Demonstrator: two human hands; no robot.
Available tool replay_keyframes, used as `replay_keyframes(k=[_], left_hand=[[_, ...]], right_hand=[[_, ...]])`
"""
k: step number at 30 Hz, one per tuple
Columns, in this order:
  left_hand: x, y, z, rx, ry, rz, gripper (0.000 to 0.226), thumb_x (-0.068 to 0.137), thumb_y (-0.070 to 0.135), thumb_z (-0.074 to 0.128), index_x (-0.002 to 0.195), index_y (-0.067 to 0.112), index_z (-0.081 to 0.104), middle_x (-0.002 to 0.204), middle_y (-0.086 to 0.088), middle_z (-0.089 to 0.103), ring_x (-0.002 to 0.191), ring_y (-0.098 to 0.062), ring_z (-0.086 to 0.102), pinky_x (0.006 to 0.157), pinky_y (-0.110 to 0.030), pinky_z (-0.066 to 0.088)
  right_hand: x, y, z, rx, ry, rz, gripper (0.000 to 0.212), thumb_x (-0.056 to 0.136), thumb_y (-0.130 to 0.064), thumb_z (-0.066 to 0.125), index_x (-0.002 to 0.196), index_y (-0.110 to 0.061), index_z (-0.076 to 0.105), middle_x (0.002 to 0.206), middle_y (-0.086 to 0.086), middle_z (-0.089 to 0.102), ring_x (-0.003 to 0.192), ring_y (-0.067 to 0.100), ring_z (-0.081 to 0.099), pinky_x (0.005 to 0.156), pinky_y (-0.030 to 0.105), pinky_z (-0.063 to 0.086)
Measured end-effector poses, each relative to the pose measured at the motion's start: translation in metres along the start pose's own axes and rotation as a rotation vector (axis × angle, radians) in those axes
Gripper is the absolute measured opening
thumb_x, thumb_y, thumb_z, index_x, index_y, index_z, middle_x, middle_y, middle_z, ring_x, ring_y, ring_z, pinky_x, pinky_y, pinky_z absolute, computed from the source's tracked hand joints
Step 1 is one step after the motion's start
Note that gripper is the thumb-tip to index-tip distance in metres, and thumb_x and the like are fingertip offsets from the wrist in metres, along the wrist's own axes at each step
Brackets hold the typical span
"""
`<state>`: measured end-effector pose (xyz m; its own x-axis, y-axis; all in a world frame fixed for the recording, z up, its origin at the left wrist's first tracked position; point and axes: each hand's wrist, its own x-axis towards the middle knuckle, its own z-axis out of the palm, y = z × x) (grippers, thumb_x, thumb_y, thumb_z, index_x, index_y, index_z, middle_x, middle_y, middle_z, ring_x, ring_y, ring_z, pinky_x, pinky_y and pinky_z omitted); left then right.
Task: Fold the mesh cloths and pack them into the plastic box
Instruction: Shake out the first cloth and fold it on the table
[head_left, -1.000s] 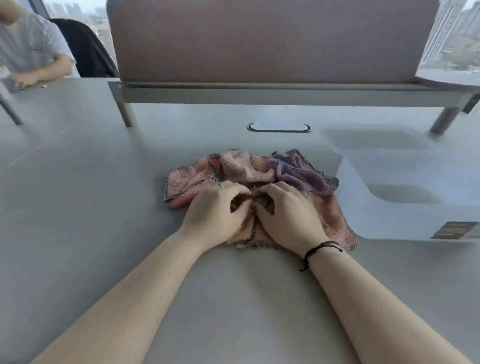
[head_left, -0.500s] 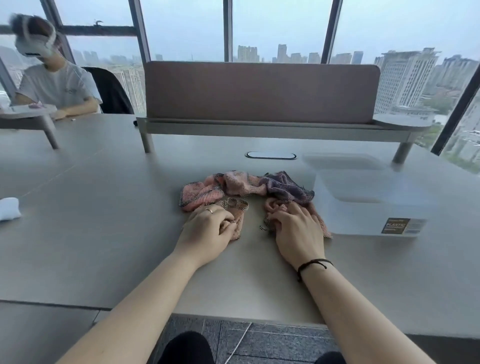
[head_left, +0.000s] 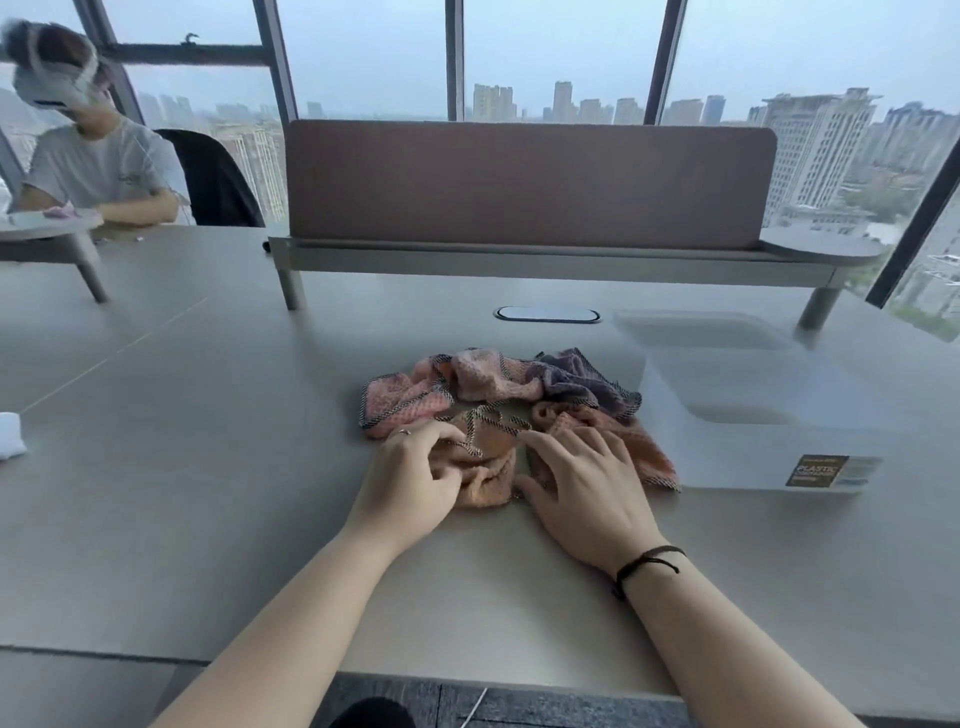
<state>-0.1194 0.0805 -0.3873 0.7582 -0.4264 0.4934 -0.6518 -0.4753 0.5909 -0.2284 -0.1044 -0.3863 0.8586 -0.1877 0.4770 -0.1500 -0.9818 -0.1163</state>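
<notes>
now left hand (head_left: 410, 480) gripping orange cloth (head_left: 483, 462), right hand (head_left: 582, 478) resting on it

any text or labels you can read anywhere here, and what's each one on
"PLASTIC": top line of the dark label on the front wall of the plastic box.
Smaller lines under it on that label: too blurred to read.
Pale sticker beside the dark label: print too small to read.
Small mark on the chest of the seated person's shirt: unreadable.
Nothing readable on the cloths or the table.
</notes>
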Motion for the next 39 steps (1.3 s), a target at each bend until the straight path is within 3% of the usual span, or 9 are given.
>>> replay_keyframes(k=[7, 14, 20, 22, 24, 26, 31, 36, 39], left_hand=[[0.003, 0.0, -0.002, -0.079, 0.089, 0.081, 0.019, 0.076, -0.002, 0.078, 0.088, 0.012, 0.077, 0.087, 0.002, 0.072, 0.083, 0.001, 0.061, 0.079, 0.002, 0.037], [-0.001, 0.01, 0.004, -0.183, 0.052, 0.321, 0.007, 0.088, 0.021, 0.07, 0.095, 0.021, 0.07, 0.086, 0.008, 0.07, 0.082, -0.009, 0.066, 0.075, -0.039, 0.053], [0.004, 0.025, -0.009, -0.191, 0.058, 0.369, 0.01, 0.093, 0.031, 0.06, 0.098, 0.024, 0.065, 0.086, 0.018, 0.068, 0.08, -0.001, 0.062, 0.077, -0.04, 0.053], [0.011, 0.035, -0.022, -0.276, 0.048, 0.329, 0.013, 0.093, 0.034, 0.06, 0.097, 0.023, 0.065, 0.082, 0.017, 0.067, 0.078, -0.002, 0.064, 0.075, -0.031, 0.053], [0.022, 0.041, -0.037, -0.324, 0.042, 0.277, 0.013, 0.091, 0.039, 0.061, 0.095, 0.027, 0.064, 0.078, 0.018, 0.066, 0.075, 0.002, 0.062, 0.072, -0.02, 0.048], [0.033, 0.048, -0.054, -0.357, 0.023, 0.232, 0.013, 0.09, 0.041, 0.065, 0.095, 0.029, 0.064, 0.074, 0.022, 0.065, 0.072, 0.008, 0.059, 0.069, -0.011, 0.042], [0.054, 0.069, -0.09, -0.465, 0.072, 0.188, 0.006, 0.096, 0.02, 0.062, 0.09, 0.02, 0.063, 0.061, 0.01, 0.057, 0.052, -0.003, 0.044, 0.054, -0.018, 0.035], [0.062, 0.063, -0.112, -0.472, 0.148, 0.133, 0.018, 0.098, 0.019, 0.059, 0.081, 0.026, 0.056, 0.054, 0.012, 0.045, 0.051, -0.011, 0.033, 0.05, -0.026, 0.028], [0.064, 0.054, -0.123, -0.508, 0.194, 0.1, 0.017, 0.098, 0.024, 0.059, 0.081, 0.028, 0.056, 0.056, 0.01, 0.042, 0.05, -0.014, 0.031, 0.048, -0.028, 0.026]], right_hand=[[0.0, -0.008, -0.001, 0.071, -0.035, -0.033, 0.046, 0.09, -0.057, 0.05, 0.132, -0.038, 0.05, 0.113, -0.013, 0.062, 0.111, 0.019, 0.053, 0.099, 0.033, 0.034], [0.013, -0.03, 0.003, 0.207, -0.019, -0.016, 0.04, 0.083, -0.05, 0.051, 0.12, -0.038, 0.058, 0.115, -0.005, 0.054, 0.107, 0.023, 0.052, 0.094, 0.038, 0.039], [0.026, -0.032, -0.013, 0.657, -0.024, -0.015, 0.026, 0.081, -0.039, 0.057, 0.105, -0.03, 0.061, 0.124, -0.012, 0.05, 0.119, 0.014, 0.049, 0.1, 0.035, 0.042], [0.033, -0.033, -0.026, 0.759, -0.049, -0.052, 0.009, 0.087, -0.026, 0.067, 0.083, -0.025, 0.059, 0.1, -0.024, 0.056, 0.098, 0.002, 0.056, 0.086, 0.027, 0.046], [0.038, -0.036, -0.041, 0.847, -0.099, -0.069, 0.041, 0.091, -0.022, 0.07, 0.063, -0.026, 0.04, 0.063, -0.019, 0.044, 0.062, 0.0, 0.041, 0.06, 0.019, 0.034], [0.045, -0.037, -0.055, 0.928, -0.127, -0.047, 0.049, 0.092, -0.027, 0.069, 0.06, -0.024, 0.032, 0.056, -0.013, 0.029, 0.054, 0.004, 0.026, 0.053, 0.021, 0.024], [0.058, -0.025, -0.072, 0.961, -0.219, -0.004, 0.025, 0.088, -0.021, 0.073, 0.069, -0.018, 0.057, 0.058, -0.01, 0.05, 0.053, 0.006, 0.042, 0.053, 0.022, 0.035], [0.057, -0.003, -0.078, 1.03, -0.2, 0.118, 0.027, 0.076, -0.039, 0.079, 0.076, -0.015, 0.065, 0.068, 0.004, 0.056, 0.061, 0.017, 0.047, 0.057, 0.034, 0.039], [0.056, 0.008, -0.085, 1.096, -0.19, 0.158, 0.021, 0.08, -0.028, 0.08, 0.077, -0.011, 0.068, 0.074, 0.012, 0.063, 0.062, 0.019, 0.062, 0.057, 0.033, 0.05]])
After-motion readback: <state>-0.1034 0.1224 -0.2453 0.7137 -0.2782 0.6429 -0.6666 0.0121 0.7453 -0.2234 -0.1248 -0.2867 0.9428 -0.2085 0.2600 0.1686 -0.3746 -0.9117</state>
